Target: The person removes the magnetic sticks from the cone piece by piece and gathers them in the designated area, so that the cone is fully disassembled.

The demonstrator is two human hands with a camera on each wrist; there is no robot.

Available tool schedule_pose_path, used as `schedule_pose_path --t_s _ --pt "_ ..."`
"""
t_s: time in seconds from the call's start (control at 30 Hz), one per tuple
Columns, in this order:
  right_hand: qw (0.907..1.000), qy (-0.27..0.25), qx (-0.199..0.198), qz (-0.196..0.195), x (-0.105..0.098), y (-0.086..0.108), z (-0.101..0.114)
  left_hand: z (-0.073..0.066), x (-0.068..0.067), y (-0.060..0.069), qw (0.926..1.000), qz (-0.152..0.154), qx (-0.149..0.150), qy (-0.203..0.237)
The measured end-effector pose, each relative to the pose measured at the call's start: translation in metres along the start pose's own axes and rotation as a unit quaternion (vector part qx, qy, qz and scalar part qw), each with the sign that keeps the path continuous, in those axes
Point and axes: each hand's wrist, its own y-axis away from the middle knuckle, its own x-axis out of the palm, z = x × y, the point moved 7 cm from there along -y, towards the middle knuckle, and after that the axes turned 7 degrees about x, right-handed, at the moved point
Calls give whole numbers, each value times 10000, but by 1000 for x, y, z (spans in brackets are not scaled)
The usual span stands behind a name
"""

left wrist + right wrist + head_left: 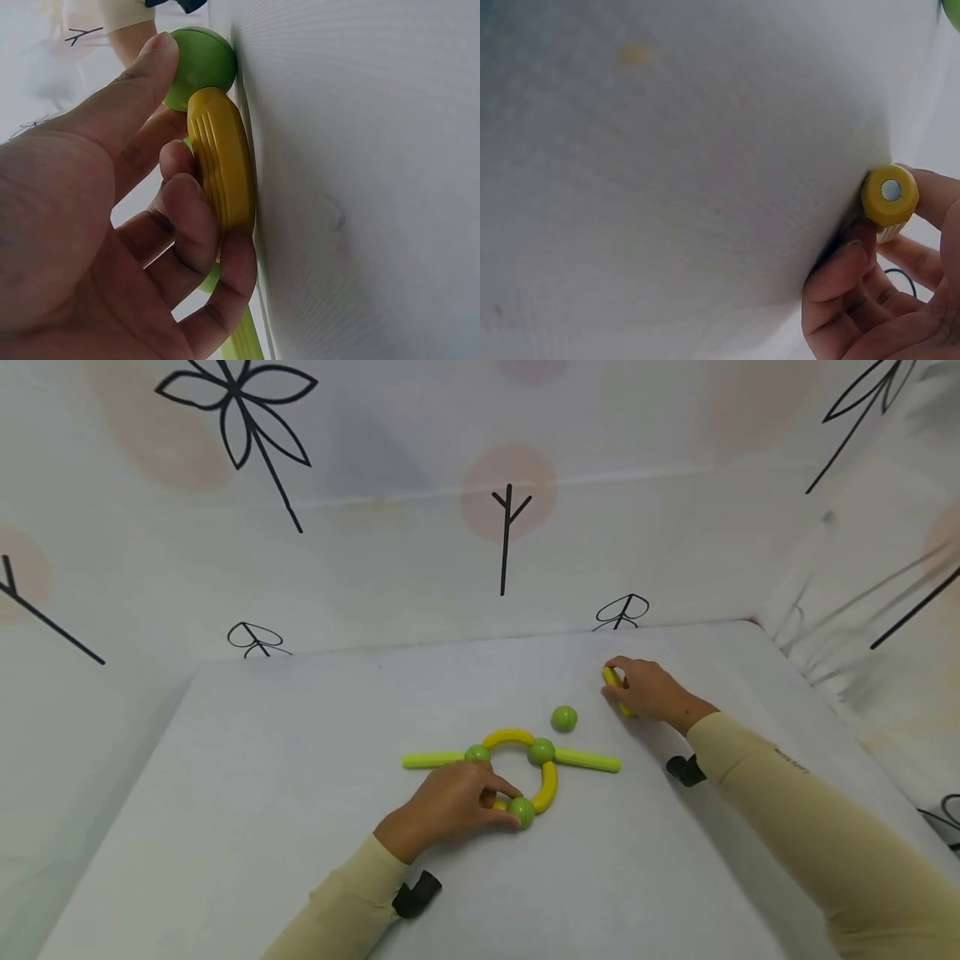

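Note:
My left hand (453, 802) grips a green ball (521, 812) between thumb and finger, at the near side of a ring of balls and curved yellow rods. In the left wrist view its other fingers lie against a yellow curved rod (222, 161) that joins the ball. At the far right of the table, my right hand (654, 691) holds a yellow rod (617, 687). The right wrist view shows that rod's end, with a round silvery metal tip (891, 190), close to the table surface. The left hand hides the ring's left side from above.
A loose green ball (564, 718) lies behind the ring. Straight light-green rods, one on the left (431, 760) and one on the right (588, 761), stick out from two green balls of the ring. The white table (262, 793) meets a patterned cloth wall (390, 560) at the back.

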Motion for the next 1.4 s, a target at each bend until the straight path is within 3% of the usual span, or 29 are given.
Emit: schedule_pose_path --t_s 0.13,0.23,0.4,0.53,0.63,0.77,0.9,1.1,1.4 --pt "9996 -124 -53 -263 -8 7 3 0 -1 0 10000 -22 3 -21" --pt "9951 -322 -281 -888 -17 23 9 0 -1 0 10000 -13 -1 21" --pt "9650 -1014 -1032 -2187 -26 65 32 -1 -2 0 10000 -34 30 63" --pt "9440 -1408 -1574 -2536 -18 94 48 -3 -1 1 10000 -7 11 71" --pt "9416 -1560 -1817 -2368 -8 105 56 -5 -1 2 9999 70 -41 62" --pt "9493 -1619 -2022 -1780 5 106 63 -9 -6 2 10000 -9 -40 0" --pt "9583 -1466 -2140 -1198 17 102 64 -16 -13 1 9988 -455 -44 -175" --pt "9625 -1176 -2278 -889 25 98 61 -23 -22 -16 9920 -1013 -338 -676" --pt "9725 -897 -2124 -332 37 96 56 -32 -15 -45 9873 -730 -491 -1326"
